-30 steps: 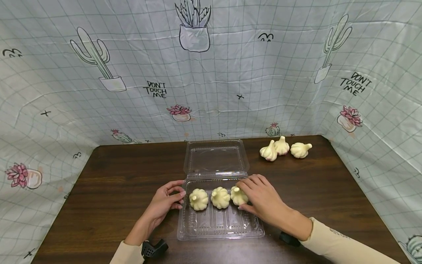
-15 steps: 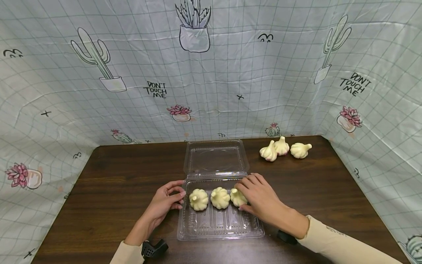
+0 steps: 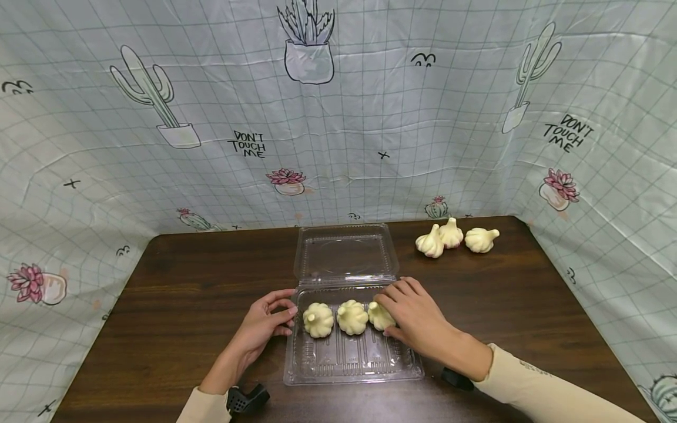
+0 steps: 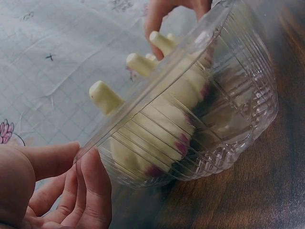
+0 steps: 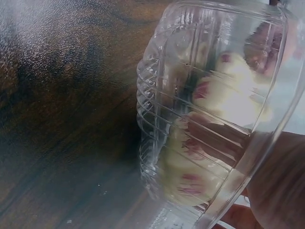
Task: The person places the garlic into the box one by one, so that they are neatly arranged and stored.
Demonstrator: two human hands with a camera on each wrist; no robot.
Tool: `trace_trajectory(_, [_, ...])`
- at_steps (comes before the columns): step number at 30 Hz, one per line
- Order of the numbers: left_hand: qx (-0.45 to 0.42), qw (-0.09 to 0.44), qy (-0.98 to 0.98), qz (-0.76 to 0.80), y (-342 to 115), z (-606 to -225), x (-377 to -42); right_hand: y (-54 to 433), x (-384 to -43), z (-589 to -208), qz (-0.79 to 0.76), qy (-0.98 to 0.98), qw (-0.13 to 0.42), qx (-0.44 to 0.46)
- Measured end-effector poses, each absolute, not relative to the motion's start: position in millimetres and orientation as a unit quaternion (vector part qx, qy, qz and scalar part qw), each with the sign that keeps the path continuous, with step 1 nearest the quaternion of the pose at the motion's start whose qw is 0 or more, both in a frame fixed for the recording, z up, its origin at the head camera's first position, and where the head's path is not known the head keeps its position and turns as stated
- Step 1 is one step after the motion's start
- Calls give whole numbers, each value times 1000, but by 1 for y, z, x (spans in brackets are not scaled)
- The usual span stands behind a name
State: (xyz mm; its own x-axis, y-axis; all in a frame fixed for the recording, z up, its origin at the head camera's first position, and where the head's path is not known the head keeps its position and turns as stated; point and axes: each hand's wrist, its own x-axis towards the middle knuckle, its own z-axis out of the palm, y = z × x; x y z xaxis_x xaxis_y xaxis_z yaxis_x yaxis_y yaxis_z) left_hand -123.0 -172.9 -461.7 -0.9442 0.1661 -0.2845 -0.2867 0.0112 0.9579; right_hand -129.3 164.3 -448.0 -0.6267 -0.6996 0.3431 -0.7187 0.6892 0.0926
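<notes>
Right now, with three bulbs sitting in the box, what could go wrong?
The right grip holds the right bulb close beside the middle bulb, so letting go or shifting might knock that one. The left grip pinches only the rim of the box; the box could flex or slide if pushed. The bulb on its side, loose on the table, may roll if bumped.

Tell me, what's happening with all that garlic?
A person's right grip holds a garlic bulb inside a clear box, in a row with two other bulbs. The left grip pinches the box at its left side. The lid is open, and three more bulbs sit on the table, outside the box.
</notes>
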Motion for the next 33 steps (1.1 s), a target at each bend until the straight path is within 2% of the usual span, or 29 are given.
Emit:
trace_trajectory(16, [-45,162,690,704,-174,-463,-124,168,-126,-440,54,-903,197,378])
trace_trajectory(27, [-40,161,692,703,-173,-464,-124,201,-138,-433,80,-896,276,338])
trace_trajectory(33, [-38,162,689,705,-173,-462,-123,228,-148,-435,82,-907,291,293])
